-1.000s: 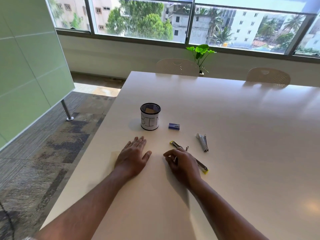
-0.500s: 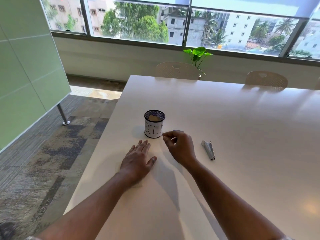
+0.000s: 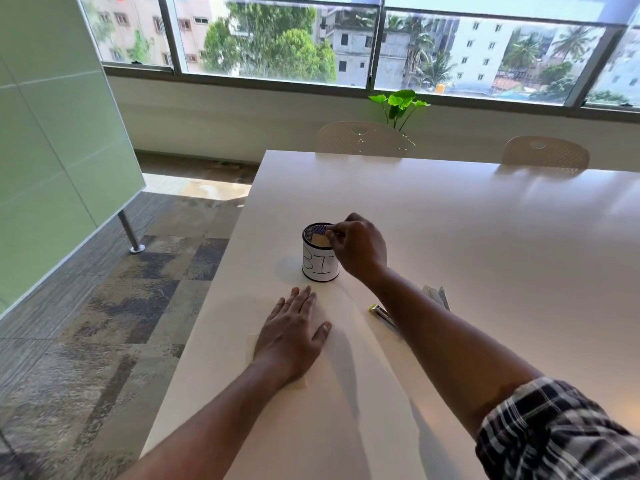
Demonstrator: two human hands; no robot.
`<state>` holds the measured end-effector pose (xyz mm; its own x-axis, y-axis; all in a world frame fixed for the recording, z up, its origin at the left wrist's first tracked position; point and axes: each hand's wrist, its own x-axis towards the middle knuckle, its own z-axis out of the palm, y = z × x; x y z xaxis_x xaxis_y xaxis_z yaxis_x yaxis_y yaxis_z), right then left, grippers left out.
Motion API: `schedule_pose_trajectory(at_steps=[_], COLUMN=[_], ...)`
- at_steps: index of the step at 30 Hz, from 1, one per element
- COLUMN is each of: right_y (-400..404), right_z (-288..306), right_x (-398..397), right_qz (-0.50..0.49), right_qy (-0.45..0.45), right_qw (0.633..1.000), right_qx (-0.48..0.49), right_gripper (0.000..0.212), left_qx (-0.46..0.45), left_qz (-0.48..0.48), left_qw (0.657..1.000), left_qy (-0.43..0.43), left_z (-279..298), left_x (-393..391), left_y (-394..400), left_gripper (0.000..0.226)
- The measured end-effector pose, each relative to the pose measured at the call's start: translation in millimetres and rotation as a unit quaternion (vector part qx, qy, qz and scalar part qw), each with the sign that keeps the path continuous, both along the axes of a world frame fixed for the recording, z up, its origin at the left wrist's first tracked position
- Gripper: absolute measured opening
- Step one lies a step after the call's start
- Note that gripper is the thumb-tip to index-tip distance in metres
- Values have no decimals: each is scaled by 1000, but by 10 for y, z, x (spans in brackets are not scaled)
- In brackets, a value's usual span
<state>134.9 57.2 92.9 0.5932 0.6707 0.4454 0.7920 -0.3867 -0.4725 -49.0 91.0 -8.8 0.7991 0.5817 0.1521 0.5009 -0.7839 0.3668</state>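
A black mesh cup (image 3: 317,268) wrapped in a white label with "BI" showing stands on the white table (image 3: 467,237). A tan scrap (image 3: 320,240) lies inside it. My right hand (image 3: 358,249) hovers at the cup's right rim, fingertips pinched over the opening on a tiny piece that is barely visible. My left hand (image 3: 292,332) lies flat, fingers straight, on a pale sheet (image 3: 252,341) in front of the cup.
A yellow-tipped cutter (image 3: 381,311) and a grey-white tool (image 3: 438,296) lie right of the cup, partly behind my right forearm. Two chairs (image 3: 360,138) (image 3: 545,152) and a plant (image 3: 400,105) stand beyond the far edge. The table's left edge drops to carpet; a green partition (image 3: 52,150) stands left.
My right hand lifted off the table beside the cutter with a small piece pinched and moved forward and left to the cup's rim. The left hand stayed flat on the sheet.
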Motion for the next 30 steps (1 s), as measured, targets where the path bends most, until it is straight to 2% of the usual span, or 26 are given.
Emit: schedule_pose_trajectory(at_steps=[9,12,15,20,22,27,30], right_y=[-615,-1076,-1493,-1759,-1764,-1782,-1824], right_z=[3,-169,-398,-707,-749,-764,-734], right_x=[-118,-128,-161,-234,-247,-248,-267], right_qz=[-44,-55,-100,-142,-137,-109,-64], right_qy=[48,61,28,22,36,26,35], right_qw=[993,994,994,988,987,991,995], right_qx=[103,72,36,-61,-79,-69,-68], right_gripper=[12,9,9,40,43,20,15], left_qx=[1,6,4,6,6,-1,26], left_qz=[-5,-5,-8,-17,-21,-31,-61], left_qw=[1000,1000,1000,999,998,996,993], left_qy=[2,-4,-14,-37,-52,-87,-102], left_z=[4,-17,-32,-61,-59,-34,53], left_x=[0,-5,9,3,-10,-30,-61], left_y=[-2,-5,5,-4,-16,-23,-51], left_gripper=[74,73,70,62,58,52,43])
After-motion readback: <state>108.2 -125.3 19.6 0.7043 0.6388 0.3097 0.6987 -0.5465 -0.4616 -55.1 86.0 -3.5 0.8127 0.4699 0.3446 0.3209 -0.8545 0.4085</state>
